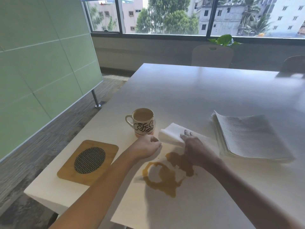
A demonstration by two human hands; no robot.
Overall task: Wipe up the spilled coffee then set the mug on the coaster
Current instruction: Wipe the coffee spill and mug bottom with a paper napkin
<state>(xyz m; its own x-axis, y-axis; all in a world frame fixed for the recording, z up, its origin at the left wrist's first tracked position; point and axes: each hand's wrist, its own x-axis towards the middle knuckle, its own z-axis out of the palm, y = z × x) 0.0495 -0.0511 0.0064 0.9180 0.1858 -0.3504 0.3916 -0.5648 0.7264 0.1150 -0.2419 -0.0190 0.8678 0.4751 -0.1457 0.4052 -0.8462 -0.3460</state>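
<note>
coffee spill [166,176] on table [189,90]; mug [144,121] holds coffee.

Brown spill [166,177], white mug [143,121] with black lettering.

stack [250,138]: paper napkins piled just right of the right hand, on the table
table [198,90]: pale top stretched away beyond both hands
chairs [212,55]: two stood past the table's far edge
plant [224,39]: green leaves behind the nearer chair
panel [41,55]: green partition far left of the left hand
</note>
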